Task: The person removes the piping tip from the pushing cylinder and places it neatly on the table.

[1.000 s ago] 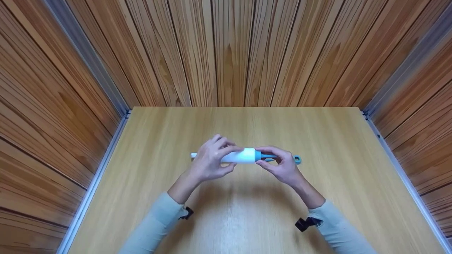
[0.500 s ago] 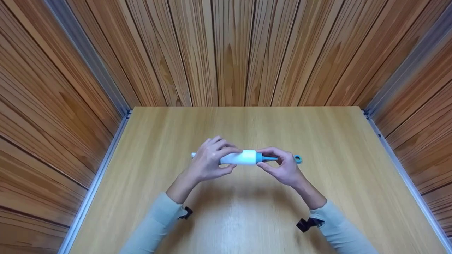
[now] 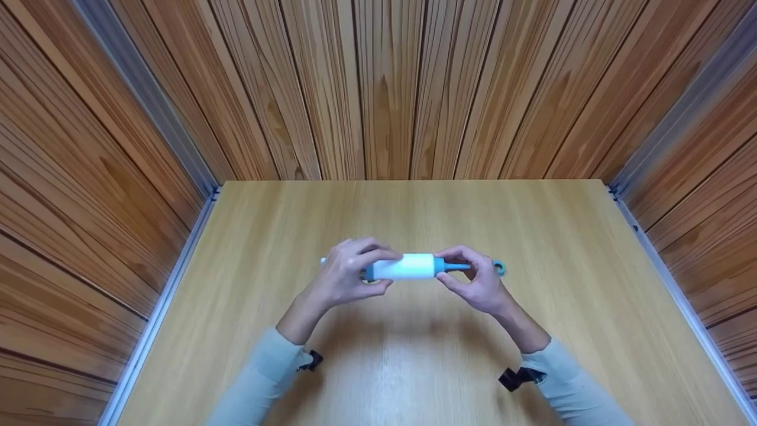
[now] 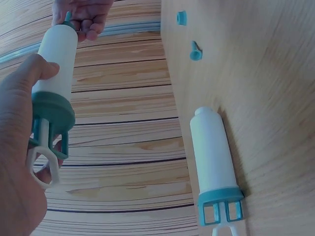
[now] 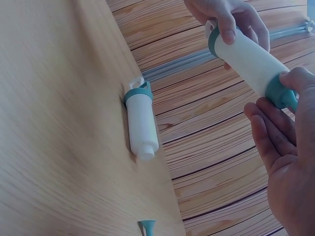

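Note:
Both hands hold a white icing syringe point(image 3: 408, 266) level above the table. My left hand point(image 3: 346, 272) grips its barrel near the teal rear collar point(image 4: 53, 110), and the white ring plunger point(image 4: 44, 167) sticks out behind. At the other end, the thumb and fingers of my right hand point(image 3: 476, 281) pinch the teal nozzle cap point(image 5: 279, 92), its narrow tip pointing right. A second syringe point(image 4: 214, 147) lies on the table below, without a nozzle on its white neck; the held one mostly hides it in the head view.
On the wooden table point(image 3: 414, 367) lie a loose teal nozzle point(image 4: 196, 52) and a small teal ring-shaped piece point(image 4: 181, 18). Wood-plank walls point(image 3: 390, 89) with metal edge rails point(image 3: 159, 307) enclose the back and both sides.
The held syringe has shifted slightly right and toward me, with the right hand at its nozzle cap. Its teal rear collar now shows between the left fingers and thumb.

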`<state>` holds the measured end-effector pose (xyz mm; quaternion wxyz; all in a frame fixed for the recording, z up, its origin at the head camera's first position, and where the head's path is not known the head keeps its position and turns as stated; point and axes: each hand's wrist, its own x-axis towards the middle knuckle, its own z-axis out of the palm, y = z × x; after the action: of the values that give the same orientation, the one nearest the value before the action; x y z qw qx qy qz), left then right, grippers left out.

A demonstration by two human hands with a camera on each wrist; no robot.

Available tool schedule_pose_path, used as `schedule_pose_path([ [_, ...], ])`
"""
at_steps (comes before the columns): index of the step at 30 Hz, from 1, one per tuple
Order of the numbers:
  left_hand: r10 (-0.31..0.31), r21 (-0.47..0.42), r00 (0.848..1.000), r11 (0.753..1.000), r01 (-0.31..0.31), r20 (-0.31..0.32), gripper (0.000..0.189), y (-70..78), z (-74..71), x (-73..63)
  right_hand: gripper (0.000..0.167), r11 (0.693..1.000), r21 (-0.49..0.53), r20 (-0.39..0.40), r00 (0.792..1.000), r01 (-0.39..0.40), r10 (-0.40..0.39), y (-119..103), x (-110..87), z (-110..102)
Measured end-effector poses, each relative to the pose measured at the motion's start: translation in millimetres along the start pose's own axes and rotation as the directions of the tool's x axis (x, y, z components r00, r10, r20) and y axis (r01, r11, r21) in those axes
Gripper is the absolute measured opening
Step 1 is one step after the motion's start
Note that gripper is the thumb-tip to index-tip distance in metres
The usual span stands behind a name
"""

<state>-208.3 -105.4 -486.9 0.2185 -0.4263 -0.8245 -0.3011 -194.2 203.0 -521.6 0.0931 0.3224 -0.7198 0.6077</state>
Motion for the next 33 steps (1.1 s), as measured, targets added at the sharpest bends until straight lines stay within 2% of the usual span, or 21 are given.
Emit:
schedule_pose_path([
  [7,0.018,-0.038,0.999,0.999,-0.02,-0.041,0.043,2.8,1.7,0.5,0.036,1.0,0.022,0.042,0.999,-0.001,0.0,-3,-0.1,0],
  [17,0.09,0.04,0.993,0.995,-0.088,-0.075,0.041,10.6,0.9,4.2,0.032,0.996,0.074,0.038,0.998,0.039,-0.042,-7,0.5,2],
  [25,0.069,0.067,0.997,0.996,-0.066,-0.038,0.041,14.6,2.0,3.5,0.033,0.987,0.136,0.038,0.995,0.086,-0.092,-5,0.6,1],
  [33,0.059,0.083,0.998,0.995,-0.058,-0.013,0.041,16.6,2.8,3.5,0.032,0.985,0.141,0.022,0.994,0.1,-0.104,-3,-1.2,1],
])
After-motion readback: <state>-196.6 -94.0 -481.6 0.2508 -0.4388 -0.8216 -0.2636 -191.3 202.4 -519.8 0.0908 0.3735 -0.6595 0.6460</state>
